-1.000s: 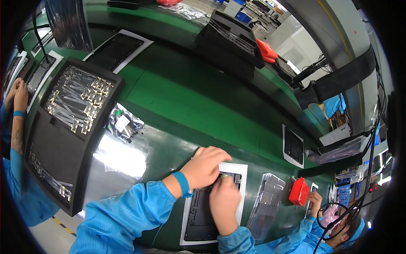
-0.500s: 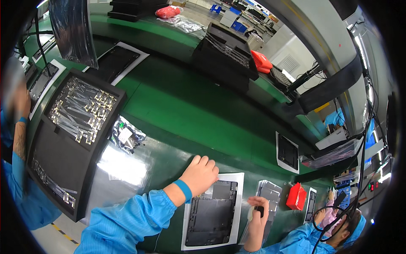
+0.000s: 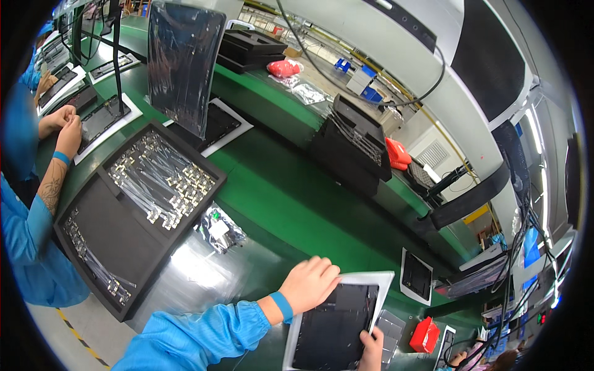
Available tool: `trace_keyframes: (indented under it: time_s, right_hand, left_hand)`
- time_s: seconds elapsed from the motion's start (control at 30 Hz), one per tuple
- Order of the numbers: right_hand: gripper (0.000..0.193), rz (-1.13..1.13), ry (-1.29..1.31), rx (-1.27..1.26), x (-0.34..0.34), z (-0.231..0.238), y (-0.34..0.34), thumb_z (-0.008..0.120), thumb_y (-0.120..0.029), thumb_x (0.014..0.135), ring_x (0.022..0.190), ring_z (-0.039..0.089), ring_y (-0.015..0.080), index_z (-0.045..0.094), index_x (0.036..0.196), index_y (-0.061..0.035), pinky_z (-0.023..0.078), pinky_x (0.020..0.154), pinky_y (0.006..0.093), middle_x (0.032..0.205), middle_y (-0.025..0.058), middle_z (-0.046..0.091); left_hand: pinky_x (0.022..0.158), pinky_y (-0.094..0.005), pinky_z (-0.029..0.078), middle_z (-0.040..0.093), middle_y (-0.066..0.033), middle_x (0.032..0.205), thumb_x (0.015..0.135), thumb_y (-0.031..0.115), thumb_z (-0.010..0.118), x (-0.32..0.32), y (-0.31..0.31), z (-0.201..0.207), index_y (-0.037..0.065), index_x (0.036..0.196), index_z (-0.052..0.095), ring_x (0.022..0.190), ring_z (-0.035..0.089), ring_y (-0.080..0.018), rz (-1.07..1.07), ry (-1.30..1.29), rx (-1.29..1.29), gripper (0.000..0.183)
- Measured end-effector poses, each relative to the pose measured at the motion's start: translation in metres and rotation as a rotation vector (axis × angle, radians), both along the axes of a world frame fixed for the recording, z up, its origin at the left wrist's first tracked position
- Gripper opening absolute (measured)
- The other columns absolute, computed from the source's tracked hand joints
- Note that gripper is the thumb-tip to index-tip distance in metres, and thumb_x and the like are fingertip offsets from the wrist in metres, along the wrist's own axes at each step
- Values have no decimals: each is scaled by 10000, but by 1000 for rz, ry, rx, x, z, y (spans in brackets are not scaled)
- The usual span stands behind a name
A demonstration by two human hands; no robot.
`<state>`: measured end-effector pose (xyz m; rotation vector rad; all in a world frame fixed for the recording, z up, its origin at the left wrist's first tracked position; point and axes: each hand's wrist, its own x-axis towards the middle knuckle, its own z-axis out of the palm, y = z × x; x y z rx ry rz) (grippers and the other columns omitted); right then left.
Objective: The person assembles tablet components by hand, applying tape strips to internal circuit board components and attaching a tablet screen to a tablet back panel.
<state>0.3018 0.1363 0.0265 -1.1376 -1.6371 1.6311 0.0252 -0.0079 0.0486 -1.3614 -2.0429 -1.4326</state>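
A black tablet shell [image 3: 328, 331], with small parts along its edges, lies on a white backing sheet [image 3: 385, 285] low in the middle. Over the top edge of both curls my left hand [image 3: 307, 285], its fingers together and a blue band at the wrist. What the fingertips touch there is hidden. My right hand [image 3: 371, 349] grips the right edge, thumb up on the rim; its other fingers are mostly out of sight. The sheet's upper right corner sticks out past the shell.
A black foam tray [image 3: 139, 260] of flex cables with small boards stands at the left. Near it lie a silvery bag [image 3: 219, 229] and a co-worker's hands [image 3: 65, 127]. Rightward are grey plates [image 3: 388, 331], a red box [image 3: 424, 336] and another shell [image 3: 416, 276].
My right hand has come from beside the shell, fingers raised, onto its right edge. The shell and sheet now sit tilted. My left hand has shifted along the top edge, and the view has turned.
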Motion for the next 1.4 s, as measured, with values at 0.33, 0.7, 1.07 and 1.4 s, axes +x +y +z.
trace_keyframes:
  time_s: [0.33, 0.7, 1.07, 1.4]
  right_hand:
    - [310, 345, 159, -204, -235, 20, 109, 695, -154, 872, 848, 663, 198, 629, 1100, 45, 546, 754, 344, 970, 99, 684]
    - [386, 191, -604, 1018, -224, -9, 135, 749, -397, 788, 900, 678, 348, 717, 924, -38, 543, 812, 432, 914, 193, 690]
    - [370, 5, -1207, 916, -114, 10, 222, 712, -319, 775, 1025, 667, 344, 672, 1040, -64, 550, 844, 462, 1084, 162, 668]
    - [368, 310, -1374, 821, -133, 14, 221, 734, -314, 756, 1035, 701, 303, 756, 1072, -128, 557, 865, 421, 1089, 114, 734]
  left_hand:
    - [767, -373, 434, 620, -34, 923, 690, 25, 675, -4, -10, 2, 92, 892, 589, 839, 612, -230, -28, 166, 265, 229]
    - [778, -410, 411, 613, -30, 816, 794, 181, 635, -21, 1, -56, 129, 812, 668, 878, 578, -265, -84, 7, -272, 64]
    - [777, -398, 384, 581, -13, 757, 770, 187, 649, -27, 7, -53, 134, 742, 657, 824, 558, -251, -192, -2, -322, 60]
    - [781, -374, 360, 572, 20, 732, 764, 198, 675, -25, 4, -61, 155, 777, 676, 816, 540, -222, -204, -63, -350, 46]
